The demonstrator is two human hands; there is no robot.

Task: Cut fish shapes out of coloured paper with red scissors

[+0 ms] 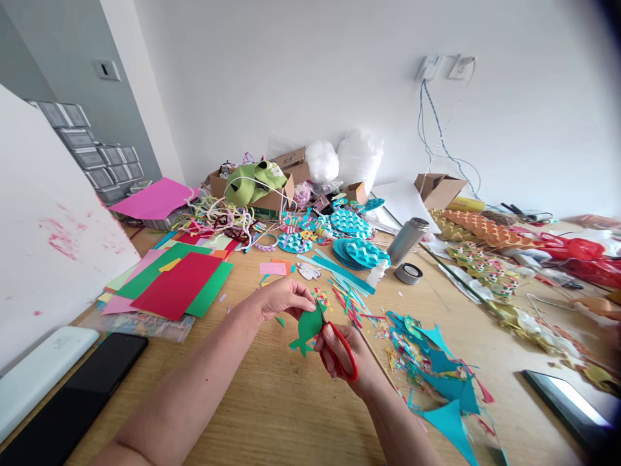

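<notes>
My left hand (pixel 284 298) pinches the top of a green paper cut-out (pixel 306 329) above the wooden table (pixel 272 401). My right hand (pixel 347 359) has its fingers through the red handles of a pair of scissors (pixel 336 346), whose blades meet the right edge of the green paper. Small green offcuts lie just below and left of the cut-out. Both forearms reach in from the bottom of the view.
Red, green and pink sheets (pixel 179 285) lie at left by a black phone (pixel 77 401) and white board (pixel 43 239). Teal scraps (pixel 436 369), blue scalloped discs (pixel 361 252), a metal bottle (pixel 407 241), a tape roll (pixel 408 273) and boxes crowd the far side. Another person's hand (pixel 599 307) shows at right.
</notes>
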